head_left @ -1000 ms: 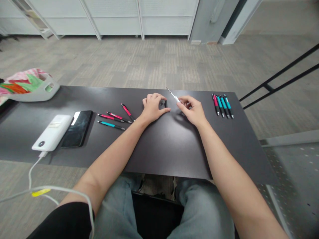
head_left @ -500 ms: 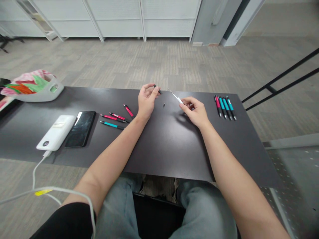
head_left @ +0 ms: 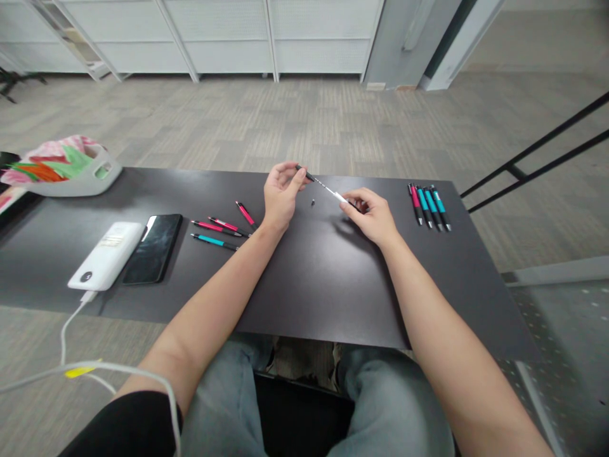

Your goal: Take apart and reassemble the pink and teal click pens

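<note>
Pinched in my left hand (head_left: 280, 190) is a short black pen grip (head_left: 305, 172), tilted down to the right. My right hand (head_left: 368, 212) holds a white pen barrel (head_left: 339, 197) from which a thin refill with a spring (head_left: 324, 186) sticks out up and left. The refill's end meets the lower end of the black grip; whether it is inside cannot be made out. A tiny dark metallic piece (head_left: 313, 202), perhaps a pen tip, lies on the dark table (head_left: 314, 279) below the gap between my hands.
Pink pens (head_left: 223, 223) and a turquoise pen (head_left: 214, 241) lie left of my left forearm. A row of several pens (head_left: 429, 206) lies at the right. Further left are a black phone (head_left: 153, 249), a white power bank (head_left: 105, 255) with a cable, and a white basket (head_left: 95, 174).
The black pen grip and the refill have come together, closing the gap between them. My right hand has shifted slightly left; the left hand's grip has tipped toward the refill.
</note>
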### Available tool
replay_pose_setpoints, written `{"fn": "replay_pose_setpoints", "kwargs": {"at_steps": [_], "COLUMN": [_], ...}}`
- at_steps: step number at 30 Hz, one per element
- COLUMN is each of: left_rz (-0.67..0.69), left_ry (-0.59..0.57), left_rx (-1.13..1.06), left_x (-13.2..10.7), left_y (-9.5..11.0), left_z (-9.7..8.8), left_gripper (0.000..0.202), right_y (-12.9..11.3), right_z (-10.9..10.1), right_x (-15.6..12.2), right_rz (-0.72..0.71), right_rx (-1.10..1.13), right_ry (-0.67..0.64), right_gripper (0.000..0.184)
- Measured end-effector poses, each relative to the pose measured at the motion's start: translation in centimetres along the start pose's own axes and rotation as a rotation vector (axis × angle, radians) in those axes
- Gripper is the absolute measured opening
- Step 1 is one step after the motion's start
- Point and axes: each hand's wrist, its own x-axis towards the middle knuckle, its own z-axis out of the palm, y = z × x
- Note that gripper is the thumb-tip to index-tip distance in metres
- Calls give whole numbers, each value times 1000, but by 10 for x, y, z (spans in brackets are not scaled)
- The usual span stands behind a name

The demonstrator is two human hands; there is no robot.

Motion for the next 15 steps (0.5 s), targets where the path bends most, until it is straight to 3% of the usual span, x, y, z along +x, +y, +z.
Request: {"fn": "replay_pose_setpoints", "kwargs": {"at_steps": [9,15], "left_rz": [-22,-3], "left_ry": [41,-7], "left_rx": [-14,-18], "left_x": [3,1], "left_y": [-5,-12], "left_z": [-4,-4], "left_gripper": [47,46], "right_y": [0,-1], "right_z": [0,1], "right_x": [1,0], "right_rz": [15,18], "right_rx": [-10,-6], "right_ry": [5,4], "right_gripper": [23,32]}}
